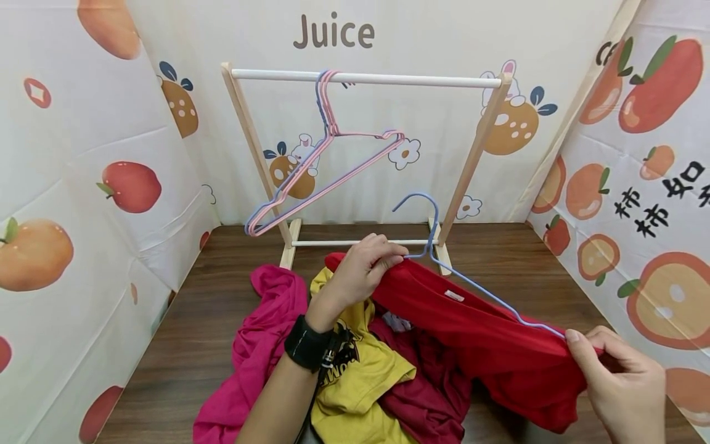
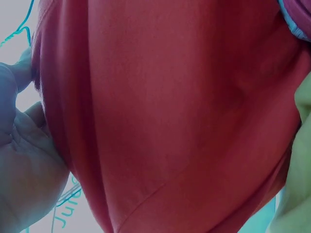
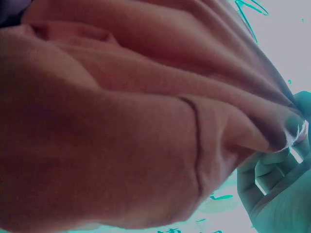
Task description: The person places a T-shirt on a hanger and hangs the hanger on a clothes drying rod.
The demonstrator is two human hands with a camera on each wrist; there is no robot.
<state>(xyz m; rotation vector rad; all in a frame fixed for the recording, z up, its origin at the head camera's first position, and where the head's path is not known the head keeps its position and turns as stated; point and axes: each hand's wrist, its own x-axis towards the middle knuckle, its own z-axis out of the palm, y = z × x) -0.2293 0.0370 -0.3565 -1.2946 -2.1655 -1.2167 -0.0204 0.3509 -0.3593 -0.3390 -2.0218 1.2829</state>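
- The fingers of my left hand (image 1: 360,268) are closed in a pinch on the upper edge of a red garment (image 1: 488,345), right where one arm of a blue hanger (image 1: 471,282) runs in under them.
- The fingers of my right hand (image 1: 624,376) pinch the garment's other end, thumb on top beside the far end of the hanger's wire.
- So the garment hangs stretched between my two sets of fingers, a small white label (image 1: 453,296) showing at its neckline.
- The hanger's hook rises just to the right of my left fingers; how much of the hanger lies inside the cloth I cannot tell.
- Both wrist views are mostly filled by this garment, with my fingers at its edge.
- Below my left fingers a yellow shirt (image 1: 363,394) with a dark print lies on the counter (image 1: 161,370).
- A dark red garment (image 1: 432,382) lies to the right of that shirt, partly under it, lower than my left fingers and well to the left of my right ones.
- Left of my left fingers is a bunched magenta garment (image 1: 257,345).
- Round my left wrist, behind those fingers, sits a black band (image 1: 307,345).
- Beyond my left fingers stands a rack (image 1: 421,80), pink and blue hangers (image 1: 344,179) hooked together on its white rod.
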